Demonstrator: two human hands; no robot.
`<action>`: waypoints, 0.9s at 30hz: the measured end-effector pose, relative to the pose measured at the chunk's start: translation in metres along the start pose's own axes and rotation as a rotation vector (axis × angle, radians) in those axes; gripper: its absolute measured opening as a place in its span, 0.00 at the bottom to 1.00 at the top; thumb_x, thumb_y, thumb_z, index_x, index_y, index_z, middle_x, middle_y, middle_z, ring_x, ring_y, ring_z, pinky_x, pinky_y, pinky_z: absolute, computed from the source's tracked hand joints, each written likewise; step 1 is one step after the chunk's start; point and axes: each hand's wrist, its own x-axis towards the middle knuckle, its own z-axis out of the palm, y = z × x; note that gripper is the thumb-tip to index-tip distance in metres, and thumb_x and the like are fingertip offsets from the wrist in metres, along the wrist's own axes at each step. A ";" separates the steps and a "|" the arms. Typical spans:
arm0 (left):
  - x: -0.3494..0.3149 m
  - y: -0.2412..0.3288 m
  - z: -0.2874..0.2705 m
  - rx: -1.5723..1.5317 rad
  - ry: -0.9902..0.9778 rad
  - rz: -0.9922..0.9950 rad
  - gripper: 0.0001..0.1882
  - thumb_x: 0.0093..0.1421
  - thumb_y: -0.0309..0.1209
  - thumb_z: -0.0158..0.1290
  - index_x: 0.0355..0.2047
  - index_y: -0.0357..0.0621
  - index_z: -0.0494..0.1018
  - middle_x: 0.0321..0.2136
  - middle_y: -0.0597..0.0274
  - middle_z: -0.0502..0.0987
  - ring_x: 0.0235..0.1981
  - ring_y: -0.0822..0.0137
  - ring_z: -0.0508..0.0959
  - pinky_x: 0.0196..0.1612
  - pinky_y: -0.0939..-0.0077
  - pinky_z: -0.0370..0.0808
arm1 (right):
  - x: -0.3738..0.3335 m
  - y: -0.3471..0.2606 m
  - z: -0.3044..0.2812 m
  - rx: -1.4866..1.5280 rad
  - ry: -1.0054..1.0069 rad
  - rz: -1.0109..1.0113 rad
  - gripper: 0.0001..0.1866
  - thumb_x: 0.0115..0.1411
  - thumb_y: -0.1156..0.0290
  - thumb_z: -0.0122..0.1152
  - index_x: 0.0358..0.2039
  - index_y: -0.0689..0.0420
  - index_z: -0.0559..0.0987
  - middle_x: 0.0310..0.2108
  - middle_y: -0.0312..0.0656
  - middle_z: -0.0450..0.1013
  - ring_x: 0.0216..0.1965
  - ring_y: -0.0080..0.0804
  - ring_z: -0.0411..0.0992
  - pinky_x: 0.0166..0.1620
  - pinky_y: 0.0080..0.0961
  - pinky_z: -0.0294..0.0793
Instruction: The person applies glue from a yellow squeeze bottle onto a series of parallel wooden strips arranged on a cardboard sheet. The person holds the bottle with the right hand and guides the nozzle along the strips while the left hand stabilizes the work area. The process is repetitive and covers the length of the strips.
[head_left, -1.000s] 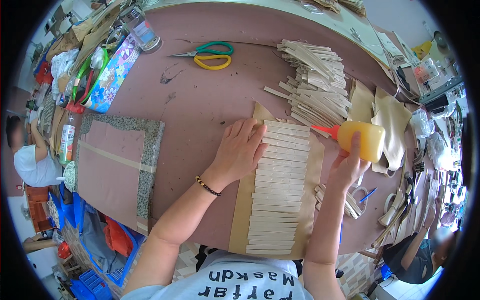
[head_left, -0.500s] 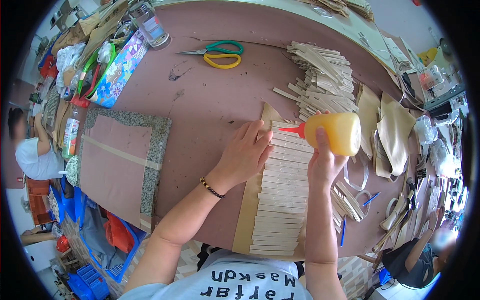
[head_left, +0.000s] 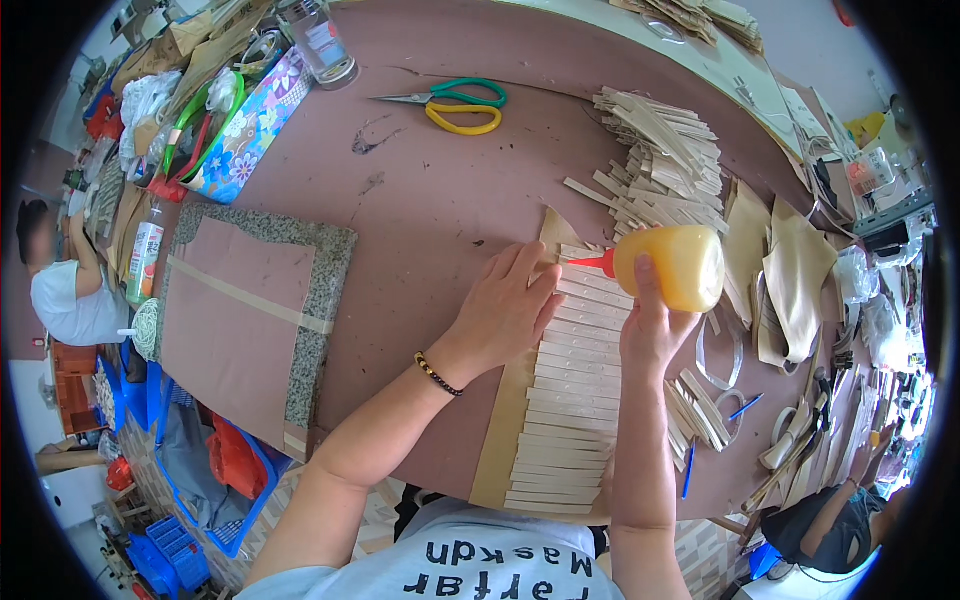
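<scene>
In my right hand (head_left: pixel 655 325) is a squeeze bottle (head_left: pixel 685 268) of yellow glue-like liquid, tipped sideways. Its red pointed nozzle (head_left: pixel 596 263) faces left, over the upper end of a row of pale beige strips (head_left: pixel 572 400). These strips lie side by side across a tan sheet (head_left: pixel 497 440), with small glossy drops along them. My left hand (head_left: pixel 510 305) lies with its fingers stretched along the left edge of the upper strips, close to the nozzle tip. It holds nothing, and its palm side is hidden.
Beyond the row sits a heap of loose strips (head_left: pixel 665 160). Scissors (head_left: pixel 465 107) with green and yellow handles lie farther back. A stone slab (head_left: pixel 335 270) bearing a brown sheet is at left. Tan pieces (head_left: pixel 797 260) lie right. Other people sit at both sides.
The whole view has shifted slightly, with the table things sitting a little farther right. Relative to the strips, my hands and the bottle look nearly the same.
</scene>
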 end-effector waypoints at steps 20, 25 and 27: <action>0.000 0.001 0.001 0.001 -0.005 -0.006 0.17 0.61 0.33 0.54 0.48 0.40 0.67 0.51 0.46 0.66 0.51 0.48 0.69 0.52 0.55 0.68 | -0.001 -0.002 0.002 -0.037 -0.012 -0.040 0.19 0.58 0.80 0.64 0.50 0.64 0.72 0.46 0.45 0.75 0.49 0.34 0.74 0.53 0.31 0.73; 0.000 0.000 0.000 -0.007 -0.009 -0.008 0.17 0.61 0.33 0.54 0.48 0.40 0.67 0.50 0.46 0.65 0.51 0.47 0.69 0.52 0.55 0.68 | -0.003 0.002 0.003 -0.067 0.010 -0.098 0.18 0.59 0.81 0.63 0.50 0.64 0.73 0.46 0.44 0.75 0.48 0.31 0.74 0.52 0.28 0.73; 0.000 0.000 0.000 -0.006 -0.009 -0.008 0.17 0.61 0.33 0.54 0.48 0.40 0.67 0.50 0.45 0.65 0.51 0.47 0.69 0.52 0.55 0.69 | -0.002 -0.001 -0.002 -0.066 0.009 -0.105 0.19 0.59 0.81 0.63 0.51 0.64 0.72 0.46 0.43 0.75 0.48 0.29 0.73 0.52 0.27 0.72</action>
